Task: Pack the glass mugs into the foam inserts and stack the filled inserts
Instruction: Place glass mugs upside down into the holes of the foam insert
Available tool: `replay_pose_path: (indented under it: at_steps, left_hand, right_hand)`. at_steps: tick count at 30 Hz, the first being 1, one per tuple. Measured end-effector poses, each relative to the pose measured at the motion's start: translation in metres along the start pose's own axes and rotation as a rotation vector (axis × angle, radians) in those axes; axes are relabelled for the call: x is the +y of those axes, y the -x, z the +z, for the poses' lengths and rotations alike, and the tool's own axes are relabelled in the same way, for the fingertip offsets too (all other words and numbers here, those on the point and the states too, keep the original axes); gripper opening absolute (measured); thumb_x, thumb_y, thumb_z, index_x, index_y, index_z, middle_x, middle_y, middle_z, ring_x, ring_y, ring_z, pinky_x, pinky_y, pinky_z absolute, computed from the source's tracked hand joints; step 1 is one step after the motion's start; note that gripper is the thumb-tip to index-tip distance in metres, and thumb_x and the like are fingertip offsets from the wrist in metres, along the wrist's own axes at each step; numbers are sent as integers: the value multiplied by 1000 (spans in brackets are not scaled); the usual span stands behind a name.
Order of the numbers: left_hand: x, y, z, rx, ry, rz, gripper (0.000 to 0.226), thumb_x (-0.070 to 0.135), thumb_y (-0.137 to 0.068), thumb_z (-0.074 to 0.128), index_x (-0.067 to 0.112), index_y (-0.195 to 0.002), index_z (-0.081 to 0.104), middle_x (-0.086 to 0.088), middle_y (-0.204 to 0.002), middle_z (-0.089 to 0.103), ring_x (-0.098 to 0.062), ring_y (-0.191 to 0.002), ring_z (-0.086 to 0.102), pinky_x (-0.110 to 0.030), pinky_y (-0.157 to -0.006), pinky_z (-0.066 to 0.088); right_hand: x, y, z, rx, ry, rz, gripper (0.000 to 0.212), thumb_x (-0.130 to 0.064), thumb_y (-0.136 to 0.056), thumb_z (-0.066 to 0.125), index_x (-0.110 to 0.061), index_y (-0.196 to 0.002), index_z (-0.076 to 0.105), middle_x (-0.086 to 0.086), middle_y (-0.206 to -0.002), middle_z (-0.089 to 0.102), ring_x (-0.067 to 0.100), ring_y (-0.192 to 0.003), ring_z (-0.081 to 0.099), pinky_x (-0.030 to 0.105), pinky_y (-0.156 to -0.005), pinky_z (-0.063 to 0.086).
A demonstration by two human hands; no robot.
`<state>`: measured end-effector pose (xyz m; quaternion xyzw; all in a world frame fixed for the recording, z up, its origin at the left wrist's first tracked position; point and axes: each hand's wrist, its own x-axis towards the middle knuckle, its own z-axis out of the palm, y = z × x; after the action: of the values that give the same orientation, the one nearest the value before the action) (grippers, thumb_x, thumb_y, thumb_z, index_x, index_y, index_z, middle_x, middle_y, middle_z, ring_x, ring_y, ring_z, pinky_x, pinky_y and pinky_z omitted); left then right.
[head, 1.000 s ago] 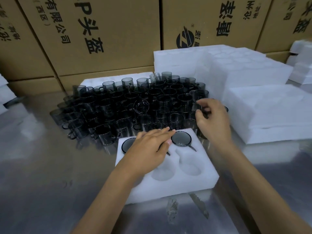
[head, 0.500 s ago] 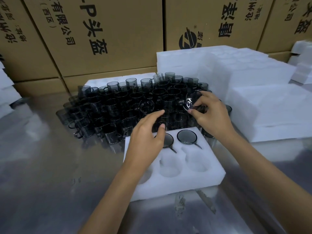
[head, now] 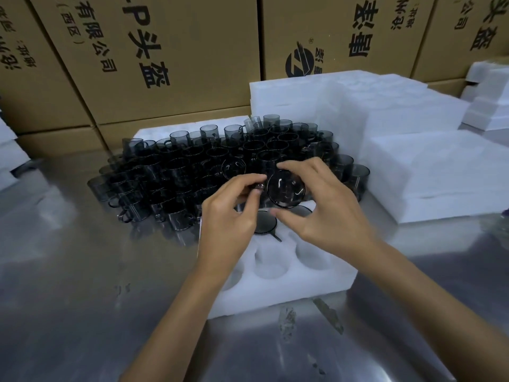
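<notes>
A smoky glass mug point(head: 286, 190) is tipped with its mouth toward me, held above the far row of the white foam insert point(head: 308, 282). My right hand point(head: 322, 208) grips its body between thumb and fingers. My left hand point(head: 234, 216) pinches something small at the mug's left side, seemingly its handle. Beneath my hands, a mug point(head: 264, 224) sits in a far-row pocket of the insert, and another shows at the right. The near-row pockets hold nothing. A dense crowd of loose dark mugs point(head: 179, 172) stands on the steel table behind the insert.
Stacks of white foam inserts point(head: 429, 172) rise at the right and behind the mugs point(head: 316, 97). Cardboard cartons point(head: 165, 51) form a wall at the back. More foam point(head: 8, 158) lies at the left edge. Bare steel tabletop point(head: 68, 271) stretches left and near me.
My right hand lifted a mug from the crowd and brought it left over the insert. My left hand rose from the insert and took hold at the mug's left side.
</notes>
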<state>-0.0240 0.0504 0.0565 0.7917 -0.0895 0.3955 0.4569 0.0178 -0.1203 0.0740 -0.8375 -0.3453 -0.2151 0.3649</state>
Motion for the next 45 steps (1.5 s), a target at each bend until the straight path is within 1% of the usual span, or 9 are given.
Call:
replay_pose_path:
  at_steps: [6,10,13,20,26,33,37,40,45]
  left_hand:
    - [6,3,2,-328,110,-164,28,0,-93,60,22,-103,75,11,-93,75,-7,-88,72,-20,-80,56]
    - [8,7,4,-521,47,-200,32,16,-91,62,42,-105,73,23,-101,73,-3,-102,67,-25,-92,54]
    - [7,9,7,-598,-7,-230,47,14,-95,63,59,-106,63,41,-108,62,13,-125,47,-31,-109,44]
    - [0,10,6,-630,166,-335,17,28,-94,68,34,-106,77,24,-111,71,16,-116,53,-11,-90,47]
    - [-4,10,9,-728,-76,-262,35,50,-81,72,53,-115,65,26,-141,53,10,-141,26,-39,-121,23]
    - [-8,10,10,-717,-213,-253,77,73,-66,64,49,-138,49,24,-154,36,4,-148,12,-44,-123,16]
    - [-8,8,10,-637,-120,-228,48,43,-84,74,41,-130,60,30,-135,51,5,-142,29,-34,-120,26]
    - [-10,-1,-4,-599,-209,-193,48,10,-91,62,37,-131,59,41,-118,47,5,-131,37,-34,-117,31]
    - [-27,-10,-28,-665,-378,-305,47,19,-91,60,37,-135,57,27,-127,50,-9,-129,45,-46,-109,41]
  right_hand:
    - [6,11,-19,-131,164,78,53,-74,-61,67,-33,-89,51,-16,-75,57,3,-75,55,25,-58,41]
    - [11,24,-29,-246,200,55,56,-77,-60,61,-38,-99,49,-35,-80,53,-5,-73,53,20,-54,32]
    - [16,34,-28,-256,208,88,59,-80,-61,63,-38,-97,43,-17,-65,52,2,-63,52,23,-52,33]
    - [20,38,-26,-318,170,102,65,-90,-65,51,-33,-95,45,-18,-66,53,7,-63,50,25,-53,31]
    - [49,48,-21,-237,-177,201,12,-35,-94,63,-28,-102,70,-6,-101,58,15,-102,49,22,-82,38]
    - [56,44,-16,-339,-222,255,27,-31,-90,70,-42,-113,62,-13,-121,51,12,-123,39,23,-99,33]
    - [49,32,-8,-221,-260,257,16,-39,-86,71,-41,-102,68,-21,-112,58,4,-117,43,8,-91,29]
    - [44,9,5,-142,-323,303,10,-30,-90,70,-36,-98,70,-18,-104,60,6,-111,49,14,-90,33]
    - [41,-33,28,-192,-268,301,10,-20,-93,64,-27,-98,69,-5,-106,61,16,-109,53,33,-98,42]
